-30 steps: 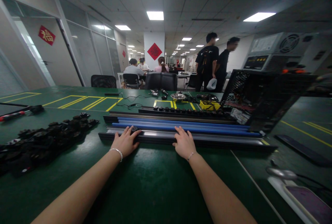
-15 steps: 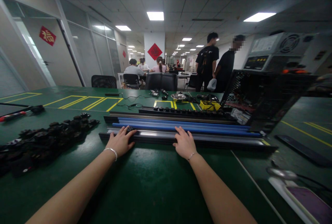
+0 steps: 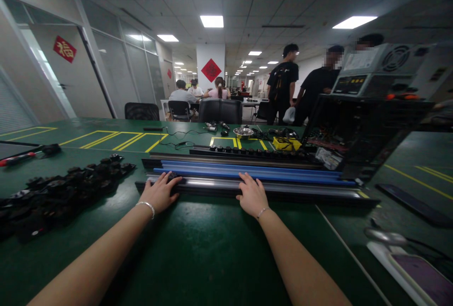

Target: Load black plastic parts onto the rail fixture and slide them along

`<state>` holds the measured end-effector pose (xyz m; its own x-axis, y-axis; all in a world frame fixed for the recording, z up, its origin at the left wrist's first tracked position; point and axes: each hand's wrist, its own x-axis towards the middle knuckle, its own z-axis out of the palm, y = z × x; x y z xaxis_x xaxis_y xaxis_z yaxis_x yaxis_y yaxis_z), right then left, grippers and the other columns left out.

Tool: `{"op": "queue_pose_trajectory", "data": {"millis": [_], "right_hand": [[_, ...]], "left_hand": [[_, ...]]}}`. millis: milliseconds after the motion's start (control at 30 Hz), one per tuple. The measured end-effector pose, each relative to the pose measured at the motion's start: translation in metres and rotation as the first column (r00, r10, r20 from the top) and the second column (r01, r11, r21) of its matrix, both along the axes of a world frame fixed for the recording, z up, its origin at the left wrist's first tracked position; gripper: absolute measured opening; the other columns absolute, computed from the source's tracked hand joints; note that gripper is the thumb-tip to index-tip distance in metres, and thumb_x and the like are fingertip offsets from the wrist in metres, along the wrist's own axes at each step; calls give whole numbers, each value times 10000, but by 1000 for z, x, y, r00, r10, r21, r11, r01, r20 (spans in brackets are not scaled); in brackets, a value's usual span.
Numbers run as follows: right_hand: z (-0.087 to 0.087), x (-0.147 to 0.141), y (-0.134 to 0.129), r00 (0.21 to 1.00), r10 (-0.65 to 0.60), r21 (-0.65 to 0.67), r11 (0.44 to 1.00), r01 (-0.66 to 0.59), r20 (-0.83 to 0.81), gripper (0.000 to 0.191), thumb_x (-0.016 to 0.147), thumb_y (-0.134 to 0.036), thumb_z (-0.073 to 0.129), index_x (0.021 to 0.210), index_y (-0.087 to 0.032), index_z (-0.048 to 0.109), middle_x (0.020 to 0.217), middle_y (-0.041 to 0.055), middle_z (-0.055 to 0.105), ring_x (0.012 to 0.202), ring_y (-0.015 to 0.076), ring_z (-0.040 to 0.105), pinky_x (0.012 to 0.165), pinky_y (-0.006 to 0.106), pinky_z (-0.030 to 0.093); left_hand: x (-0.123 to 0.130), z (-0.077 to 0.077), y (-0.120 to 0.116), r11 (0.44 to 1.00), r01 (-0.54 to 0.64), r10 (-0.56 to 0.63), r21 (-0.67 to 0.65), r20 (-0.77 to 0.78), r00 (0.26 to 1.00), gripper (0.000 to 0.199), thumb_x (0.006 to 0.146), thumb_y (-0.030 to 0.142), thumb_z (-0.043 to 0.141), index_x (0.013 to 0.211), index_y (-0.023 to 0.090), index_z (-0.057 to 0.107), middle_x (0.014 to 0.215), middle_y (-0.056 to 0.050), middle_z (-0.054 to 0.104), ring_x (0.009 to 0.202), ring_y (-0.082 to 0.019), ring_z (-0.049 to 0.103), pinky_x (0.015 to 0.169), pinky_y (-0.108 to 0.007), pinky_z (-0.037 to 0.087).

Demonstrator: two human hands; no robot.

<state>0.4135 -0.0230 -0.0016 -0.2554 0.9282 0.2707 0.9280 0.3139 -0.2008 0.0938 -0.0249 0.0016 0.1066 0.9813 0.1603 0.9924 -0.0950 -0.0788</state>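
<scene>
Long rails lie side by side across the green table (image 3: pixel 208 249). My left hand (image 3: pixel 161 191) rests on the left part of the front silver-and-black rail (image 3: pixel 208 184), fingers spread, with a small black part (image 3: pixel 172 176) at its fingertips. Farther right, my right hand (image 3: pixel 252 195) lies on the same rail with its fingers apart. Just behind that rail is a blue rail (image 3: pixel 283 174). A heap of black parts (image 3: pixel 67 188) lies to the left of my left hand.
An open computer case (image 3: pixel 382 131) with power supply units (image 3: pixel 375 67) on top stands at the right. Behind the rails are a metal bowl (image 3: pixel 243 132), a yellow object (image 3: pixel 286 144) and cables. A phone (image 3: pixel 421 273) lies at the lower right. People are in the background.
My left hand has slid a little to the left along the front rail, and the small black part has shifted left too. My right hand has stayed put. People behind the case have moved.
</scene>
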Motion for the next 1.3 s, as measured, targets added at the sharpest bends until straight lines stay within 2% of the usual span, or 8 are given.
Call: {"op": "queue_pose_trajectory", "data": {"millis": [267,1133,1300], "right_hand": [[-1,0,1,1000,-1,20,1000,1,11,189,709,-223,584,896,-199,606,1409,47,339,1306,206,234,1039,467,149],[1,0,-1,1000,2,-2,1000,-2,6,164,709,-222,583,870,-199,606,1415,43,328,1311,204,219,1032,443,168],[0,0,0,1000,1,6,1000,-1,6,170,703,-223,593,870,-194,606,1408,51,340,1306,204,229,1029,437,173]], "left_hand": [[-6,3,-1,1000,-12,12,-5,4,1000,550,771,443,431,1310,361,353,1447,-78,275,1323,-305,215,945,-590,253],[-47,4,4,996,-73,75,-57,24,997,567,760,496,405,1308,357,362,1457,-71,248,1321,-350,188,908,-678,257],[-54,3,6,996,-68,70,-65,31,997,568,761,494,408,1310,359,361,1461,-59,238,1322,-343,196,925,-653,270]]}}
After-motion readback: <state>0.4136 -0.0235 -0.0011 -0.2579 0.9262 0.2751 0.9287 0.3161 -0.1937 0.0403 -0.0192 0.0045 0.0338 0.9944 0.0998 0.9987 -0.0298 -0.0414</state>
